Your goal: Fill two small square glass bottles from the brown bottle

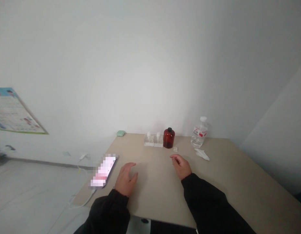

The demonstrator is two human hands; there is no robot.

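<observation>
The amber glass bottle (169,138) stands upright near the far edge of the surface (155,198), just beside a clear container (153,141) with 2 white tops. My left hand (126,179) and right hand (181,165) are empty, loosely open, apart from it.

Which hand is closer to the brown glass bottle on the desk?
Right. The right hand is in front of the brown glass bottle, slightly to its right; the left hand is farther back and well to its left.

A phone's (103,171) screen pixelated.
</observation>
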